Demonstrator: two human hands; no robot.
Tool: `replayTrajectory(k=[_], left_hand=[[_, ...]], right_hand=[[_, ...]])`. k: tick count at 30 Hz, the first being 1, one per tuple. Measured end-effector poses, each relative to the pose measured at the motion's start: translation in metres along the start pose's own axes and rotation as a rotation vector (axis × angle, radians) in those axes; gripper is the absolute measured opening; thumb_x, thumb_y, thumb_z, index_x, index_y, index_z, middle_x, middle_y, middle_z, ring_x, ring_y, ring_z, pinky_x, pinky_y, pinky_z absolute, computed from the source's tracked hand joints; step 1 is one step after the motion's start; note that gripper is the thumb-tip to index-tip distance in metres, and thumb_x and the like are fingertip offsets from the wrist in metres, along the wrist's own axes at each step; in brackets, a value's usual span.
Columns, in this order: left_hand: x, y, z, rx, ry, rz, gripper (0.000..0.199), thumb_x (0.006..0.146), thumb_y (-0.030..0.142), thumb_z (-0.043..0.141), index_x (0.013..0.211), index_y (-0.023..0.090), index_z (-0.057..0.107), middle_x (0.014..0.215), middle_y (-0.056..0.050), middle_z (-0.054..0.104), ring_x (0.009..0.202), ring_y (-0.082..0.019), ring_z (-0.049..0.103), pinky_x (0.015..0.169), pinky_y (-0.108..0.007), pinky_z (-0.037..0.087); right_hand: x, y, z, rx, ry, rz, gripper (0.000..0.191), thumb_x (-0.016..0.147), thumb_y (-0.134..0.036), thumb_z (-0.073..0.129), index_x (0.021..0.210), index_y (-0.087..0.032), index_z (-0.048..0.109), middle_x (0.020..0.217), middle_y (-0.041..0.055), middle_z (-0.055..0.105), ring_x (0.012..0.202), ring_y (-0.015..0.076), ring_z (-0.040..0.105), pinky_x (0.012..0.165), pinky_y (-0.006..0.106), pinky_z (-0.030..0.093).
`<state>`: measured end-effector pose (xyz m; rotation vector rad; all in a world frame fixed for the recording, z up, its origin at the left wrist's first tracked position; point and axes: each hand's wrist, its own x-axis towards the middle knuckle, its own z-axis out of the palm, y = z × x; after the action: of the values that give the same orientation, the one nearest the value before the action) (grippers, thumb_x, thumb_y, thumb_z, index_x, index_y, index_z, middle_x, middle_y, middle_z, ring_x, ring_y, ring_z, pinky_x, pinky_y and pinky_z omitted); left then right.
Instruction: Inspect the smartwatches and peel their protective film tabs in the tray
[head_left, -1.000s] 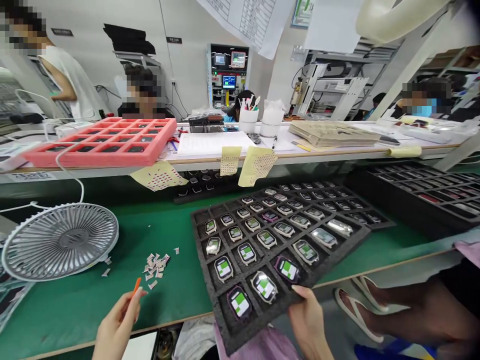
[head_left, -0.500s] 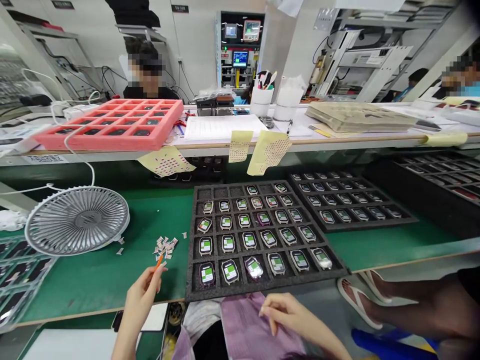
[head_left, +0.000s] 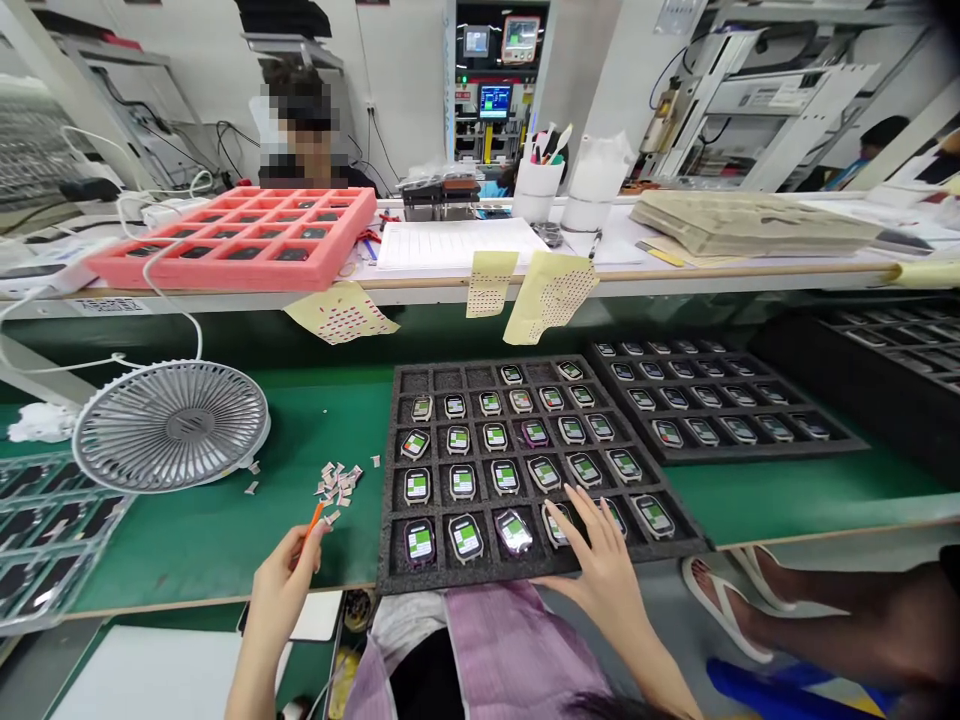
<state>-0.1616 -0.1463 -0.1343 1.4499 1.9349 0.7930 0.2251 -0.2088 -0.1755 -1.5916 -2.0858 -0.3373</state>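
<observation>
My left hand (head_left: 289, 570) is closed around a thin orange tool (head_left: 313, 520), its tip beside a scatter of small pale pieces (head_left: 341, 480) on the green mat. Spread fingers of my right hand (head_left: 600, 550) reach over the front row of a black foam tray (head_left: 480, 580), partly covering two watches there. The tray's compartments hold several square watches with lit green and white screens, such as a purple-rimmed watch (head_left: 514, 532) in the front row. Some compartments in its back row hold no watch.
A round grey fan (head_left: 172, 425) stands at the left, near a clear tray of dark parts (head_left: 56, 540). Another foam tray of watches (head_left: 720, 400) lies at right. On the shelf are a pink tray (head_left: 247, 235) and white cups. A person sits opposite; another person's legs show at lower right.
My right hand has moved from above my lap up over the tray's front row, and its fingers have spread. My left hand still holds the orange tool. The view has shifted slightly.
</observation>
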Motion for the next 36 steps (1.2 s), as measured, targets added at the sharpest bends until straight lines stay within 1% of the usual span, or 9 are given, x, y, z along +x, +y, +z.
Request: replayTrajectory(k=[5, 12, 16, 20, 23, 26, 29, 32, 36], left_hand=[[0.003, -0.001, -0.001, 0.038, 0.029, 0.010, 0.054, 0.075, 0.068, 0.043, 0.081, 0.019, 0.063, 0.054, 0.004, 0.049, 0.050, -0.013, 0.046, 0.051, -0.022, 0.036], [0.005, 0.001, 0.000, 0.075, 0.039, -0.020, 0.052, 0.073, 0.068, 0.042, 0.078, 0.020, 0.060, 0.056, 0.003, 0.051, 0.051, -0.014, 0.048, 0.052, -0.023, 0.038], [0.009, -0.008, -0.002, 0.070, 0.107, -0.071, 0.052, 0.075, 0.065, 0.040, 0.091, 0.020, 0.061, 0.067, 0.000, 0.060, 0.055, -0.016, 0.053, 0.055, -0.026, 0.042], [0.015, -0.018, -0.006, 0.118, 0.205, -0.101, 0.046, 0.079, 0.053, 0.039, 0.104, 0.020, 0.058, 0.081, -0.005, 0.067, 0.066, -0.020, 0.061, 0.065, -0.029, 0.046], [0.018, -0.022, -0.009, 0.207, 0.302, -0.067, 0.042, 0.083, 0.046, 0.037, 0.106, 0.019, 0.059, 0.089, -0.008, 0.068, 0.080, -0.023, 0.063, 0.074, -0.031, 0.047], [0.018, -0.021, -0.008, 0.311, 0.383, -0.059, 0.042, 0.086, 0.045, 0.036, 0.110, 0.020, 0.060, 0.103, -0.011, 0.068, 0.090, -0.026, 0.063, 0.072, -0.032, 0.046], [0.019, -0.020, -0.004, 0.376, 0.440, -0.128, 0.045, 0.086, 0.047, 0.035, 0.113, 0.021, 0.060, 0.108, -0.011, 0.068, 0.088, -0.027, 0.064, 0.064, -0.031, 0.044], [0.021, -0.025, 0.001, 0.400, 0.485, -0.211, 0.047, 0.085, 0.050, 0.037, 0.114, 0.023, 0.061, 0.100, -0.009, 0.070, 0.081, -0.027, 0.065, 0.055, -0.029, 0.042], [0.029, -0.052, 0.006, 0.319, 0.500, -0.164, 0.042, 0.081, 0.051, 0.042, 0.114, 0.031, 0.060, 0.088, -0.005, 0.071, 0.076, -0.027, 0.066, 0.050, -0.028, 0.043]], right_hand=[[0.011, -0.001, 0.001, 0.009, 0.019, 0.016, 0.084, 0.078, -0.055, 0.065, 0.147, -0.021, 0.030, 0.143, 0.0179, 0.041, 0.132, 0.0366, 0.039, 0.108, 0.057, 0.030], [0.022, 0.006, 0.011, 0.021, 0.024, -0.038, 0.085, 0.074, -0.057, 0.068, 0.144, -0.021, 0.036, 0.139, 0.0175, 0.047, 0.131, 0.0374, 0.042, 0.109, 0.058, 0.029], [0.020, 0.008, 0.010, 0.101, 0.014, -0.032, 0.083, 0.076, -0.056, 0.067, 0.145, -0.024, 0.034, 0.140, 0.0160, 0.046, 0.131, 0.0364, 0.042, 0.109, 0.058, 0.028], [0.023, 0.016, -0.002, 0.303, -0.021, 0.055, 0.068, 0.086, -0.049, 0.057, 0.145, -0.028, 0.032, 0.143, 0.0125, 0.043, 0.133, 0.0329, 0.041, 0.110, 0.058, 0.030], [0.038, 0.036, -0.015, 0.345, 0.040, 0.112, 0.051, 0.092, -0.034, 0.051, 0.141, -0.029, 0.038, 0.139, 0.0106, 0.048, 0.130, 0.0298, 0.044, 0.109, 0.056, 0.033], [0.067, 0.064, -0.036, 0.290, 0.118, 0.065, 0.041, 0.091, -0.026, 0.053, 0.132, -0.029, 0.049, 0.129, 0.0101, 0.056, 0.121, 0.0280, 0.052, 0.107, 0.054, 0.037], [0.112, 0.099, -0.062, 0.232, 0.173, -0.004, 0.031, 0.090, -0.024, 0.054, 0.121, -0.026, 0.058, 0.120, 0.0100, 0.061, 0.110, 0.0252, 0.059, 0.099, 0.045, 0.046], [0.174, 0.139, -0.086, 0.139, 0.250, -0.045, 0.021, 0.091, -0.025, 0.052, 0.108, -0.023, 0.064, 0.105, 0.0090, 0.067, 0.100, 0.0241, 0.063, 0.093, 0.040, 0.049], [0.272, 0.195, -0.101, -0.069, 0.143, 0.038, 0.024, 0.090, -0.026, 0.048, 0.105, -0.017, 0.064, 0.092, 0.0095, 0.068, 0.082, 0.0237, 0.065, 0.078, 0.036, 0.051]])
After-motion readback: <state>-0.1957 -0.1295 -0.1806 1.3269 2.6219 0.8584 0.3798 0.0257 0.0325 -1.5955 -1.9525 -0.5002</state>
